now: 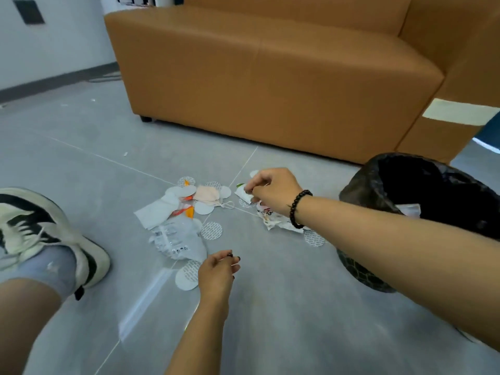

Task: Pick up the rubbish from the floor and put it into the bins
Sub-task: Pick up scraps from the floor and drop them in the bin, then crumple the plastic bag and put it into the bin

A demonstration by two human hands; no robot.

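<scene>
Rubbish, a loose scatter of paper and plastic scraps (189,212), lies on the grey tiled floor (270,307) in front of the tan leather sofa (270,77), and most of it is not yet cleared. The right hand (270,190), with a dark beaded bracelet (299,209) at the wrist, reaches in with fingers curled and pinches the small white wrapper with a green corner (242,192), low over the floor or touching it, I cannot tell which. The left hand (217,269) hovers nearer the camera, fingers bent in and thumb close to them; whether it holds a thin scrap I cannot tell. Waiting on the floor: a crumpled clear plastic bag (177,240), a folded white paper sheet (158,212), a pale peach face mask with ear loops (208,194), an orange-and-clear wrapper (186,208), a crumpled printed white wrapper (273,219) under the right wrist, and many round white foil seal discs (211,230) dotted about. At the right stands the round bin lined with a black plastic bag (359,193), close to the pile, with a pale scrap showing at its rim, so I judge the job begun but far from done. Writing: dark characters on the clear bag and fine print on the discs, all too blurred to read; no brand is legible. A white-and-black trainer (40,228) sits at the left.
</scene>
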